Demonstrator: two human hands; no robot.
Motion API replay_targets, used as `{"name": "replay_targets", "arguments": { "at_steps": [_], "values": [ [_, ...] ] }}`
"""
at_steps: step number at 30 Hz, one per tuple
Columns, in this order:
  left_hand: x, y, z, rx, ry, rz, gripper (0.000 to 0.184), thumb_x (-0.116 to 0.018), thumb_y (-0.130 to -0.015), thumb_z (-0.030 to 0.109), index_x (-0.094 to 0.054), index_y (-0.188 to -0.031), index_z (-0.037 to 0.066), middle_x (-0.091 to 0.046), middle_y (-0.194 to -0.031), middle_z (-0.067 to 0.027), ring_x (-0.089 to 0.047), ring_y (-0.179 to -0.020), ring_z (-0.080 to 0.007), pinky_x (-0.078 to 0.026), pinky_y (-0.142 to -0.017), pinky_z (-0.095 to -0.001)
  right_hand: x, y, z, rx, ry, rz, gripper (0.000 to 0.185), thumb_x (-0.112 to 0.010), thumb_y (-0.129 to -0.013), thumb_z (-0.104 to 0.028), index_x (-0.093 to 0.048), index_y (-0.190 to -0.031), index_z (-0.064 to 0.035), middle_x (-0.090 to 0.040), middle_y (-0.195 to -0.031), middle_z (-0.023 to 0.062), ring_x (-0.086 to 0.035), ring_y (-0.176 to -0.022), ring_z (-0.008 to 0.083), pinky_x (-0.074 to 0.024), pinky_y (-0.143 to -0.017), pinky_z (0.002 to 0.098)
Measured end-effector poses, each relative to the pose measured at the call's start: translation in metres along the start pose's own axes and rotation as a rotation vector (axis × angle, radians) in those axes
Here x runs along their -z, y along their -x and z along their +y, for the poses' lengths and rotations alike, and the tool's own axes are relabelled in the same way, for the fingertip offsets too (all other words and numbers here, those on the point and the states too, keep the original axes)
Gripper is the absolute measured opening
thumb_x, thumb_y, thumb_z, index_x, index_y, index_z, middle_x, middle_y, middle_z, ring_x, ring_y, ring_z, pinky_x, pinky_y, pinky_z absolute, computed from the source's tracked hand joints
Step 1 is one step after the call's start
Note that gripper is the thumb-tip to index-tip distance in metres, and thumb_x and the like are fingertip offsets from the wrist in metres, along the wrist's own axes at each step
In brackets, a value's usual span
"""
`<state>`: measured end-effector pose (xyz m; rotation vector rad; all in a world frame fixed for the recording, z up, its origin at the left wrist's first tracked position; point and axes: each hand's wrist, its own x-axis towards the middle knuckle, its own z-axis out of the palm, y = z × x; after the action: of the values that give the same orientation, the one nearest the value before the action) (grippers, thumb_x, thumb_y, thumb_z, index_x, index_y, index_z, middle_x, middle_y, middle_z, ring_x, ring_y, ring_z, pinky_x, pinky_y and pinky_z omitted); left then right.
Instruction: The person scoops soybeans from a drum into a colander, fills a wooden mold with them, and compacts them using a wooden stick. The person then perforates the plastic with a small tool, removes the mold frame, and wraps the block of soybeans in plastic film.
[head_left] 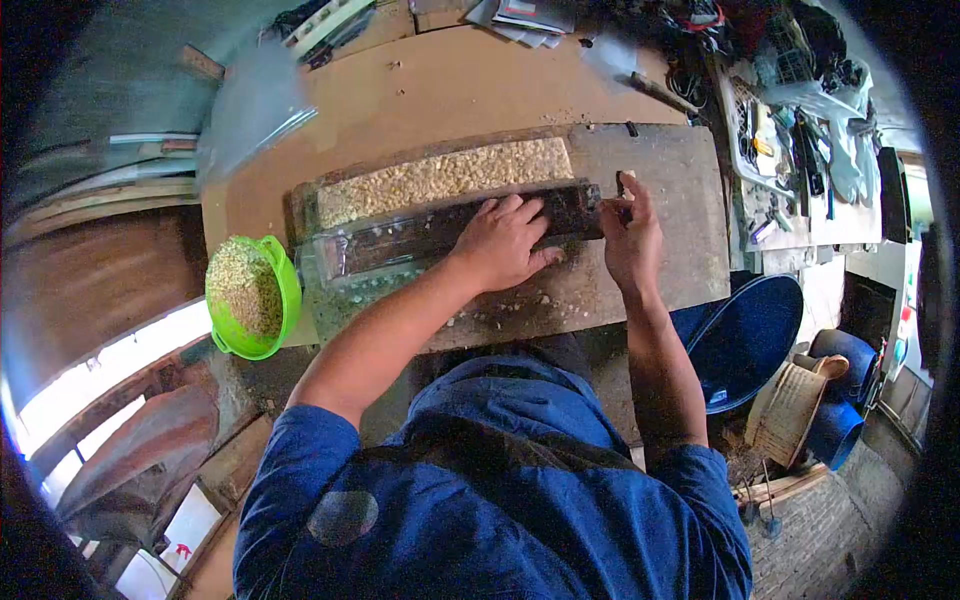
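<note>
A long dark wooden bar (pixel 400 241) lies lengthwise on a worn wooden board, with clear plastic film around its left part. My left hand (pixel 502 245) rests on the bar, its fingers over the top and its thumb spread toward me. At the bar's right end is my right hand (pixel 634 240), its fingers bent and drawn together. Something small and dark shows by its fingertips, too hidden to name. Just beyond the bar stretches a flat strip of pale puffed grains or nuts (pixel 450 178).
A bright green basin (pixel 288 290) of pale grains stands left of the board (pixel 690 240). Crumbs lie along the board's near side. Tools fill a white tray (pixel 750 150) at the right. A large blue tub (pixel 750 340) sits below on the right.
</note>
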<state>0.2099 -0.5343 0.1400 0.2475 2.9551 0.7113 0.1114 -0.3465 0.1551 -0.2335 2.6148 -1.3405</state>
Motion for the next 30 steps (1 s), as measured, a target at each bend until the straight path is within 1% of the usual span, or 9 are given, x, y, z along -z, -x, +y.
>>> {"name": "replay_targets", "arguments": {
  "at_steps": [2,7,14,16,17,19,20,24,30],
  "values": [
    [-0.004,-0.003,-0.001,-0.04,0.036,0.083,0.051,-0.054,-0.092,0.05,-0.067,-0.112,0.005,-0.055,-0.132,-0.0141,-0.051,-0.117,-0.0321,-0.043,-0.1,-0.0496,0.0,0.0,0.0,0.009,-0.018,-0.009,0.046,-0.067,-0.087,-0.005,-0.054,-0.131,-0.0065,-0.072,-0.092,0.0139,-0.07,-0.083,0.0213,-0.0542,-0.077,0.0348],
    [-0.004,-0.012,-0.001,-0.071,-0.05,-0.139,0.049,-0.059,-0.088,0.041,-0.063,-0.125,0.009,-0.052,-0.137,-0.0131,-0.049,-0.121,-0.033,-0.042,-0.103,-0.0485,0.003,-0.001,-0.001,0.029,-0.011,-0.017,0.047,-0.069,-0.086,-0.005,-0.054,-0.131,-0.0064,-0.072,-0.092,0.0138,-0.07,-0.084,0.0214,-0.0543,-0.077,0.0349],
    [-0.012,-0.008,-0.003,-0.036,-0.064,-0.149,0.054,-0.064,-0.081,0.032,-0.059,-0.131,0.011,-0.05,-0.141,-0.0124,-0.048,-0.122,-0.0335,-0.042,-0.104,-0.0487,0.007,0.006,-0.015,-0.046,-0.033,-0.014,0.045,-0.069,-0.086,-0.005,-0.055,-0.129,-0.0034,-0.07,-0.095,0.0142,-0.069,-0.09,0.0236,-0.0536,-0.08,0.0346],
    [-0.016,0.001,-0.007,-0.044,0.058,0.014,0.051,-0.064,-0.082,0.027,-0.06,-0.13,0.011,-0.049,-0.142,-0.0125,-0.048,-0.123,-0.0344,-0.042,-0.103,-0.049,0.008,0.016,-0.025,0.293,0.119,0.219,0.04,-0.068,-0.086,-0.004,-0.058,-0.125,-0.0029,-0.068,-0.102,0.016,-0.064,-0.096,0.029,-0.0515,-0.086,0.0381],
    [-0.017,0.009,-0.01,-0.038,0.051,0.02,0.051,-0.064,-0.082,0.027,-0.06,-0.13,0.011,-0.049,-0.142,-0.0125,-0.048,-0.123,-0.0344,-0.042,-0.103,-0.049,0.009,0.021,-0.031,0.302,0.113,0.217,0.04,-0.068,-0.086,-0.004,-0.058,-0.125,-0.0029,-0.068,-0.102,0.016,-0.064,-0.096,0.029,-0.0515,-0.086,0.0381],
    [-0.011,0.033,-0.012,-0.036,0.148,0.174,0.044,-0.061,-0.082,0.019,-0.061,-0.125,0.009,-0.048,-0.143,-0.0127,-0.048,-0.123,-0.0346,-0.042,-0.103,-0.0486,0.008,0.035,-0.041,0.69,0.201,0.149,0.035,-0.064,-0.085,0.003,-0.061,-0.119,-0.0034,-0.064,-0.105,0.0159,-0.062,-0.095,0.0319,-0.0507,-0.08,0.0384],
    [-0.012,0.047,-0.016,-0.016,0.125,0.25,0.045,-0.058,-0.087,0.013,-0.056,-0.132,0.012,-0.048,-0.145,-0.0109,-0.05,-0.122,-0.036,-0.042,-0.103,-0.0468,0.005,0.042,-0.045,0.758,0.216,-0.013,0.034,-0.065,-0.083,0.0,-0.063,-0.117,-0.0037,-0.064,-0.107,0.0145,-0.061,-0.097,0.0355,-0.0485,-0.086,0.0433],
    [0.009,0.097,-0.026,0.179,-0.055,0.257,0.046,-0.06,-0.093,0.027,-0.055,-0.136,0.012,-0.044,-0.148,-0.0107,-0.043,-0.133,-0.0342,-0.036,-0.107,-0.0492,-0.029,0.047,-0.045,0.655,0.383,-0.33,0.047,-0.069,-0.083,-0.016,-0.058,-0.127,-0.0053,-0.059,-0.125,0.0163,-0.053,-0.118,0.0354,-0.0407,-0.102,0.0469],
    [0.019,0.151,-0.052,0.507,-0.151,0.333,0.066,-0.06,-0.093,0.034,-0.037,-0.151,0.016,-0.026,-0.16,-0.0114,-0.022,-0.147,-0.036,-0.019,-0.115,-0.0586,-0.047,0.031,-0.025,0.65,0.617,-0.201,0.059,-0.062,-0.09,-0.031,-0.046,-0.143,-0.0076,-0.045,-0.146,0.0165,-0.036,-0.139,0.036,-0.0235,-0.116,0.0528]
  ]
}}
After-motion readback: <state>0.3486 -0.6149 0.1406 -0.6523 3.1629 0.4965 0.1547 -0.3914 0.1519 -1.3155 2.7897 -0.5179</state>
